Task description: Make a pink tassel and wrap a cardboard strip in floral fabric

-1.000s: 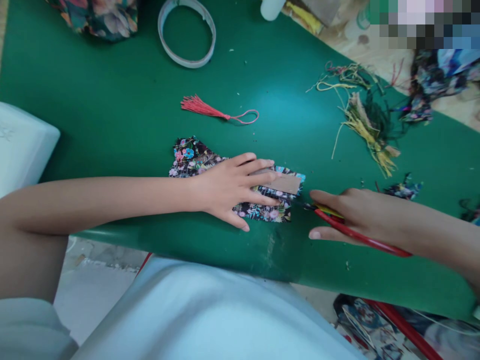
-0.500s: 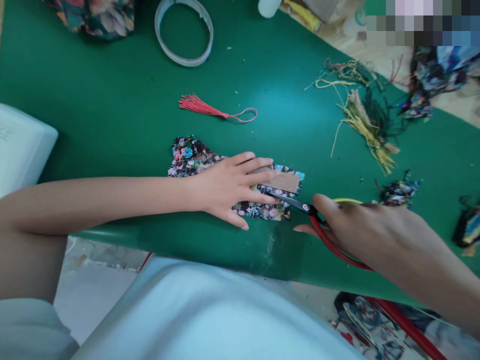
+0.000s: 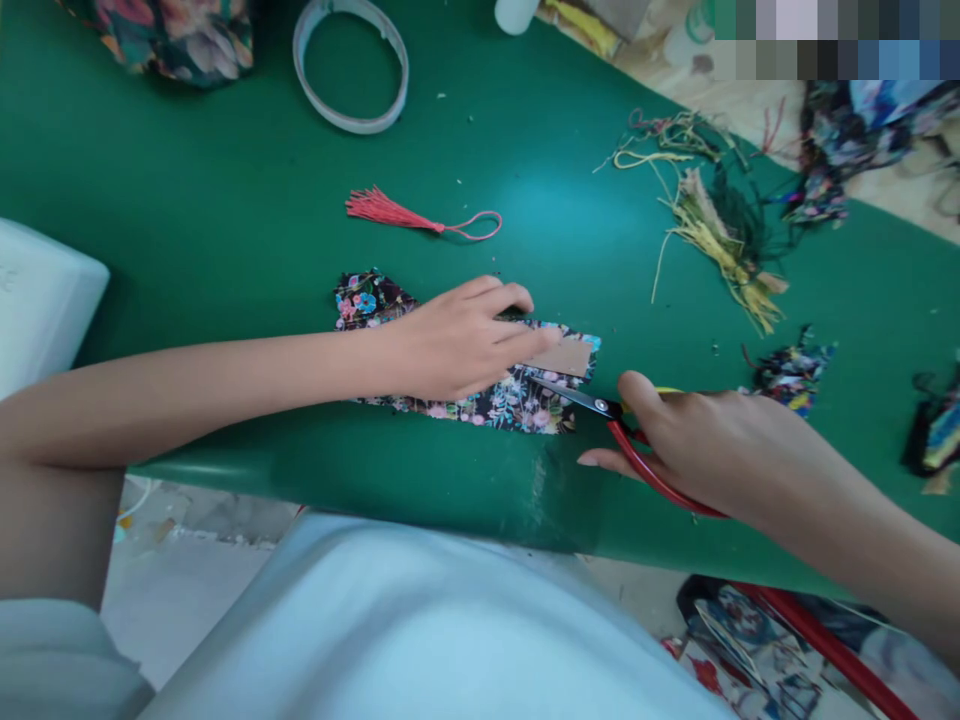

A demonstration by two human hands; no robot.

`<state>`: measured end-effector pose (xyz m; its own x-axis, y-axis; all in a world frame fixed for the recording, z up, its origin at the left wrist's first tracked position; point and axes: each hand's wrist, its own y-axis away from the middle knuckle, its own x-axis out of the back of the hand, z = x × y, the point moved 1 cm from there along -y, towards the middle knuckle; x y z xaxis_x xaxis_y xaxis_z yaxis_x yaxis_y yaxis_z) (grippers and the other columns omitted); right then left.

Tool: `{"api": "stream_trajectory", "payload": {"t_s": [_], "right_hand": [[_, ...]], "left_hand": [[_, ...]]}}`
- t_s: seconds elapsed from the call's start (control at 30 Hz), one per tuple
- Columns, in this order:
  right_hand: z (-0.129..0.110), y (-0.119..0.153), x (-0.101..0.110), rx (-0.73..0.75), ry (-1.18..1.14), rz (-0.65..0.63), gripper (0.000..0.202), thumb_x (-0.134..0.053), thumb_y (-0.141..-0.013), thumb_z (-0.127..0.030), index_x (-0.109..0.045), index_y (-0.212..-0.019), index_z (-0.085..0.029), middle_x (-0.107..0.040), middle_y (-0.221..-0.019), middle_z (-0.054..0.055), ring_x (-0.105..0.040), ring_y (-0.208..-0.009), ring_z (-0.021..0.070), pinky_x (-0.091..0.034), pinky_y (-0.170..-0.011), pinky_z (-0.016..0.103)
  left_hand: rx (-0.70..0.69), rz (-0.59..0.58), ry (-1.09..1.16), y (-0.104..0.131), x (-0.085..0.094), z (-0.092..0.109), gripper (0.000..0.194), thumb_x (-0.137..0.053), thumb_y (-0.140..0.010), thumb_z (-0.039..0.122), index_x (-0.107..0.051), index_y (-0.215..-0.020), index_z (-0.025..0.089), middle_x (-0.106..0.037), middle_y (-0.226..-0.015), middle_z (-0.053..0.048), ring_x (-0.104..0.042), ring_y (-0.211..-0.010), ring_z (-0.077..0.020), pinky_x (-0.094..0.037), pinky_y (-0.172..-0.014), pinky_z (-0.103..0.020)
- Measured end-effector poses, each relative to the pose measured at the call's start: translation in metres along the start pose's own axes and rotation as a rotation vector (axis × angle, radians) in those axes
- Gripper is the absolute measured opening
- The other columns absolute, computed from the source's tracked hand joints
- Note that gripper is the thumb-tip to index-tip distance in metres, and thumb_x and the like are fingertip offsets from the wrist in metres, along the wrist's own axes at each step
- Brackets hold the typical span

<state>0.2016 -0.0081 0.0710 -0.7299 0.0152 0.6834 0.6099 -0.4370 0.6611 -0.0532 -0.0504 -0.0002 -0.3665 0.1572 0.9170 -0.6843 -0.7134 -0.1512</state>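
My left hand (image 3: 465,340) lies over a dark floral fabric piece (image 3: 517,405), its fingers bent and one fingertip on a tan card strip (image 3: 566,357). Its thumb and index finger are tucked out of sight, and it holds the fabric against the tabletop. My right hand (image 3: 697,430) grips scissors (image 3: 600,405) with red handles. Their dark blades look nearly together, with the tips over the fabric just below the card. A red tassel (image 3: 405,215) with a cord loop lies beyond the fabric.
On the green table (image 3: 225,200) lie a tape roll (image 3: 298,75), yellow-green threads (image 3: 724,250) and fabric scraps (image 3: 791,370). A white box-like object (image 3: 52,300) stands at left. Floral fabric (image 3: 180,40) sits at the far left. A red bar (image 3: 825,640) runs below the table's front edge.
My left hand has gone from spread flat to bent fingers, with thumb and index drawn under. More of the fabric's near side shows. The scissors remain beside the card; the whole view has shifted slightly.
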Motion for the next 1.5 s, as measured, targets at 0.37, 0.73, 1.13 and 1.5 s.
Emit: {"api": "stream_trajectory", "payload": {"t_s": [0.37, 0.73, 1.13, 1.5], "right_hand": [[0.012, 0.0, 0.005, 0.011, -0.004, 0.0, 0.073, -0.036, -0.081, -0.088, -0.052, -0.094, -0.018, -0.05, -0.046, 0.0, -0.06, -0.041, 0.0271, -0.008, -0.042, 0.028], [0.011, -0.005, 0.005, 0.047, 0.028, 0.085, 0.07, -0.027, -0.083, -0.088, -0.048, -0.089, -0.021, -0.043, -0.044, -0.003, -0.057, -0.038, 0.0259, -0.006, -0.042, 0.027], [0.024, -0.021, 0.006, 0.154, -0.285, -0.36, 0.07, -0.025, -0.087, -0.085, -0.05, -0.104, -0.022, -0.058, -0.055, 0.003, -0.063, -0.052, 0.029, -0.019, -0.046, 0.029], [0.025, -0.026, 0.007, 0.193, -0.226, -0.354, 0.042, -0.048, -0.094, -0.064, -0.052, -0.099, -0.023, -0.057, -0.051, 0.0, -0.062, -0.048, 0.0266, -0.014, -0.046, 0.027]], "left_hand": [[0.022, -0.015, 0.082, 0.0, -0.001, -0.006, 0.051, -0.057, -0.093, 0.035, -0.049, -0.139, 0.015, -0.061, -0.134, -0.015, -0.044, -0.133, -0.0299, -0.031, -0.106, -0.041], [0.013, 0.027, 0.077, 0.0, -0.004, -0.005, 0.056, -0.063, -0.089, 0.037, -0.05, -0.138, 0.015, -0.067, -0.128, -0.014, -0.046, -0.132, -0.0315, -0.032, -0.103, -0.043], [0.012, 0.029, 0.07, 0.0, -0.003, -0.004, 0.053, -0.064, -0.088, 0.037, -0.053, -0.135, 0.017, -0.069, -0.126, -0.012, -0.046, -0.13, -0.0311, -0.032, -0.102, -0.043], [0.012, 0.056, 0.069, 0.0, -0.005, -0.004, 0.05, -0.063, -0.088, 0.036, -0.054, -0.133, 0.017, -0.07, -0.124, -0.012, -0.048, -0.129, -0.0314, -0.034, -0.101, -0.044]]}}
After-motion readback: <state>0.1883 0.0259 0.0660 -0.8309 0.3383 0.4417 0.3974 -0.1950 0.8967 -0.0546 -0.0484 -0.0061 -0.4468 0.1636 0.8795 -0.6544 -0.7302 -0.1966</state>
